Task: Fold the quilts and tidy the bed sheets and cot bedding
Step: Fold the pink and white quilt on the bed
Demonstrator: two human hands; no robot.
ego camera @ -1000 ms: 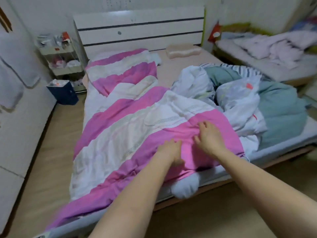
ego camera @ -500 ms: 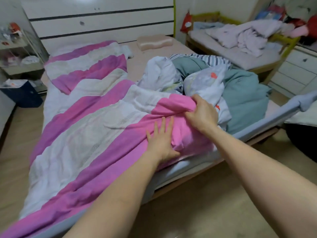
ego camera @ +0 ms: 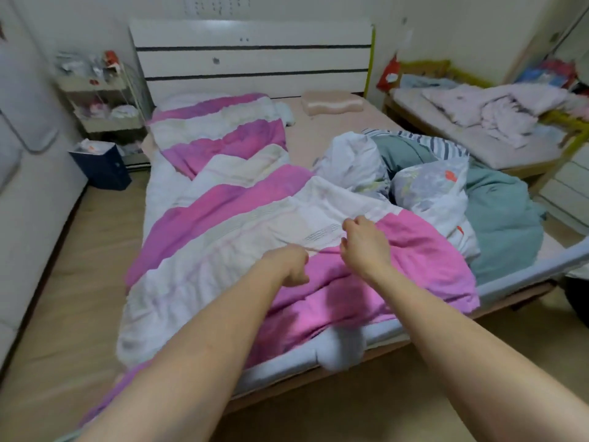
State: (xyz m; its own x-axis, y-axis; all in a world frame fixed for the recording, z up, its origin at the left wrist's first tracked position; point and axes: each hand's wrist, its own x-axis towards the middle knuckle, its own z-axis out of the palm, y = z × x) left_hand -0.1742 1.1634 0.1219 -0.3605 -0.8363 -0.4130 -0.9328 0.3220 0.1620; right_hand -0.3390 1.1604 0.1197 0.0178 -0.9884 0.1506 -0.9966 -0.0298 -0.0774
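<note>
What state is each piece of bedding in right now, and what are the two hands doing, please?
Pink and white striped quilt: spread out, unfolded.
Left hand: fingers curled into the quilt.
Right hand: pinching the quilt.
Teal quilt: crumpled heap.
White floral quilt: bunched up.
Pale lilac cot bedding: rumpled, unfolded.

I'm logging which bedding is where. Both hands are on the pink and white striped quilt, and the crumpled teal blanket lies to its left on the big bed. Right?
Not quite. In the head view both hands, left hand and right hand, are on the striped quilt, but the teal blanket lies to its right on the big bed, not its left.
</note>
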